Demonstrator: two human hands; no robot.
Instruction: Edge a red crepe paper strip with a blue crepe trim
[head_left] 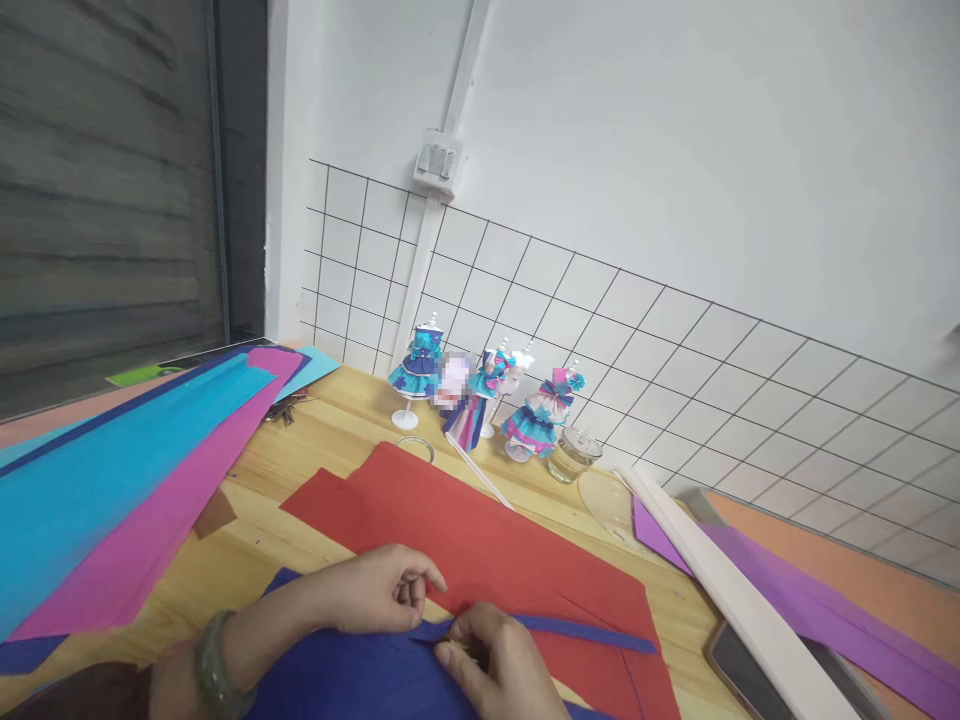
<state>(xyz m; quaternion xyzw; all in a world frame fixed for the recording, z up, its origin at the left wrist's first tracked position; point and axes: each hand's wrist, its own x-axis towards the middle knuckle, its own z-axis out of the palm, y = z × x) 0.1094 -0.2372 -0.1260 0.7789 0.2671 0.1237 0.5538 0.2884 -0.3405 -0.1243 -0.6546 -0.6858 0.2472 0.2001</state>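
Observation:
A dark blue sheet (337,675), perhaps tissue paper, lies in front of me. My left hand (382,592) is on its upper edge, thumb low against the blue and fingers curled, one reaching further right. Just to the right, my right hand (502,665) is closed around what looks like scissors (474,652); only a small yellowish part shows between the fingers. A slit opens in the blue beside them. From there a narrow blue strip (592,632) runs right across a large red sheet (480,530).
Blue and pink sheets (142,450) are stacked at left. Along the wall grid stand small dress forms in paper dresses (536,415), a glass (574,455) and a tape roll (416,449). At right lie a long white roll (735,590), purple paper (795,590) and a dark device (739,665).

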